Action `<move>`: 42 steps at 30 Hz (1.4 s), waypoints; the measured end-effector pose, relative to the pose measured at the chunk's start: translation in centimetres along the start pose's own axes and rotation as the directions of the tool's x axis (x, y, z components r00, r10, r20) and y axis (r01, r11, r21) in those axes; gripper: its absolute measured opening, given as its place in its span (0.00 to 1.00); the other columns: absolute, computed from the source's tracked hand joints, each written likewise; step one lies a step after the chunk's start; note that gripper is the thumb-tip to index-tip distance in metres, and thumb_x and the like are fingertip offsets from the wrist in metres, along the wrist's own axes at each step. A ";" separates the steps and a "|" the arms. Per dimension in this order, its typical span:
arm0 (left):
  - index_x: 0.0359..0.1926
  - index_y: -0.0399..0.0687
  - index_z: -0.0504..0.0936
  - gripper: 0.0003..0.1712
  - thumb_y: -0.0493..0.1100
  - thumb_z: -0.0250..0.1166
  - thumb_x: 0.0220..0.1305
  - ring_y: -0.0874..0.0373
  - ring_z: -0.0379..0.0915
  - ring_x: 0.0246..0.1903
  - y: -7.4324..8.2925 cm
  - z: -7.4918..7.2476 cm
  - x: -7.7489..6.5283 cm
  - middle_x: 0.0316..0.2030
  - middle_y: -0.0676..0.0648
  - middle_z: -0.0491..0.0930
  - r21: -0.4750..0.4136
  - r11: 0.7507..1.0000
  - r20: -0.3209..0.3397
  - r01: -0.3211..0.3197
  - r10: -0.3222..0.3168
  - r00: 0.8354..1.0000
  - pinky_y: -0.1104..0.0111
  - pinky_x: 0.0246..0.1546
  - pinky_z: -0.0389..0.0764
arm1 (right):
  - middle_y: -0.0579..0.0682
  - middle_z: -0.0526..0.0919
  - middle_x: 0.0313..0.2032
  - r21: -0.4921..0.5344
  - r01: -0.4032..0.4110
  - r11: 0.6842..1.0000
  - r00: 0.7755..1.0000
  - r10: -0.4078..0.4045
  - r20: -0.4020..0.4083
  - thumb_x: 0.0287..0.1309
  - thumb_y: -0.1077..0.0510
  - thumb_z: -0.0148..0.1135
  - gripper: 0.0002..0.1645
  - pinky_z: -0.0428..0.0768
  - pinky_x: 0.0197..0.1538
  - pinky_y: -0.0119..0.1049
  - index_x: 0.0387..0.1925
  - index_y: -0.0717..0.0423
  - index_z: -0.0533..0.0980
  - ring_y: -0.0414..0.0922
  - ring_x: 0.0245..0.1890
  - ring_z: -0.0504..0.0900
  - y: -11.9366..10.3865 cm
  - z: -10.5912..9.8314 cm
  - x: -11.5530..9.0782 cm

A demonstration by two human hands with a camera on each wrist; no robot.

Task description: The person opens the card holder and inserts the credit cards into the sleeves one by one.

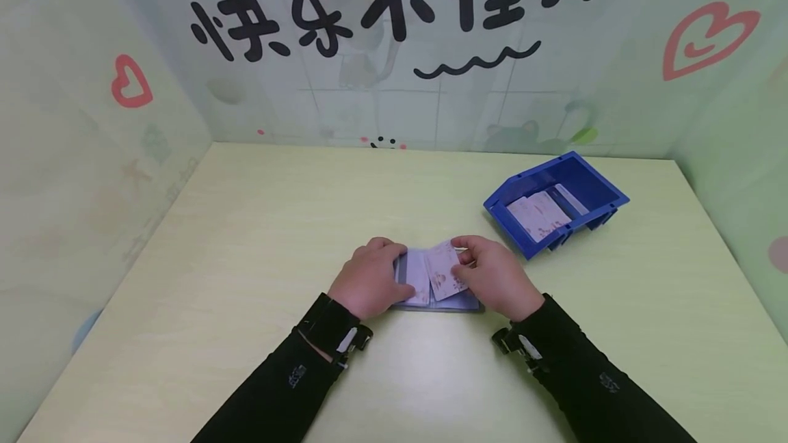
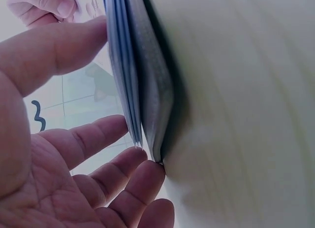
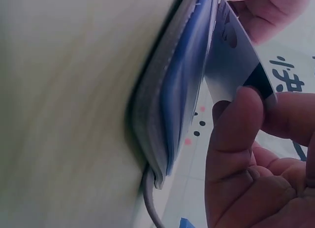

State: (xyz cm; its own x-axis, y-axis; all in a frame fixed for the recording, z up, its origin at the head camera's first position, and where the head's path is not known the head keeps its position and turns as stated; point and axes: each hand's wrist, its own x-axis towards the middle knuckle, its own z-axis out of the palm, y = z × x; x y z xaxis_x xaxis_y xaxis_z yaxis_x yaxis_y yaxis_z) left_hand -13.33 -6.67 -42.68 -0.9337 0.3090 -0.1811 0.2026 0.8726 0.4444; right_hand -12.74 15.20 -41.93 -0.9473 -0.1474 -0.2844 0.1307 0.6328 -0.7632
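A card holder (image 1: 425,289) is laid open on the pale green table (image 1: 258,224), near the middle of its near half, and a card (image 1: 444,272) is held over its right page. The card is pinched at its right edge between thumb and curled fingertips of the right hand (image 1: 495,277); in the right wrist view the thumb (image 3: 234,139) is seen pressed on the card's (image 3: 231,65) face. The holder is steadied by the left hand (image 1: 369,277), whose fingers are kept fairly straight and slightly spread, the tips touching the edges of the sleeves (image 2: 125,80) and the grey cover (image 2: 155,95). The card is judged light, thin, stiff and glossy, so it is likely to slide under a loose grip; it is best taken by its short edge so the leading edge stays free. The holder is judged light and limp: clear bluish plastic sleeves stacked inside a soft grey cover, which would shift on the smooth table unless pressed down flat. A blue plastic bin (image 1: 591,180), rigid and open-fronted, is set far right of the hands, well apart, with more pinkish cards (image 1: 538,214) lying flat in it. The table is backed by pastel walls printed with black characters (image 1: 382,9) and red hearts (image 1: 708,36)
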 end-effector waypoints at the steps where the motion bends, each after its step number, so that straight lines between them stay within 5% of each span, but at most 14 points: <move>1: 0.71 0.46 0.77 0.41 0.56 0.77 0.61 0.44 0.74 0.58 0.0 0.0 0.0 0.69 0.40 0.74 0.002 1.000 0.001 0.000 0.000 1.000 0.54 0.59 0.81 | 0.56 0.82 0.48 -0.009 -0.008 1.000 1.000 0.008 -0.002 0.71 0.63 0.64 0.30 0.82 0.37 0.35 0.72 0.58 0.72 0.47 0.36 0.80 0.0 0.1 0.0; 24: 0.72 0.46 0.77 0.41 0.56 0.77 0.62 0.42 0.74 0.61 0.2 -0.1 0.0 0.69 0.40 0.74 0.019 1.000 0.016 -0.013 0.012 1.000 0.51 0.64 0.79 | 0.55 0.81 0.45 -0.172 -0.033 0.985 0.999 0.035 0.011 0.71 0.63 0.59 0.26 0.74 0.30 0.37 0.69 0.56 0.75 0.50 0.44 0.79 -0.2 -0.1 -0.2; 42: 0.73 0.45 0.76 0.41 0.55 0.76 0.63 0.41 0.74 0.61 0.1 -0.2 -0.1 0.70 0.40 0.73 0.020 1.000 0.028 -0.024 0.023 0.999 0.51 0.62 0.79 | 0.51 0.81 0.42 -0.162 0.031 0.986 0.999 -0.029 0.015 0.70 0.61 0.64 0.26 0.74 0.41 0.37 0.67 0.59 0.76 0.48 0.43 0.77 -0.2 0.7 -0.3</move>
State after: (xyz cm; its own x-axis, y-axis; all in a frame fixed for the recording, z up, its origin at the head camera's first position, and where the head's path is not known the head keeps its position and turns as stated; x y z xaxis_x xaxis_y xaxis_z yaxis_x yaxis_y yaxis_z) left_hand -13.27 -6.63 -42.44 -0.9202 0.3395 -0.1949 0.2306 0.8724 0.4310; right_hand -12.31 14.59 -42.07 -0.9461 -0.1775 -0.2710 0.0519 0.7427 -0.6676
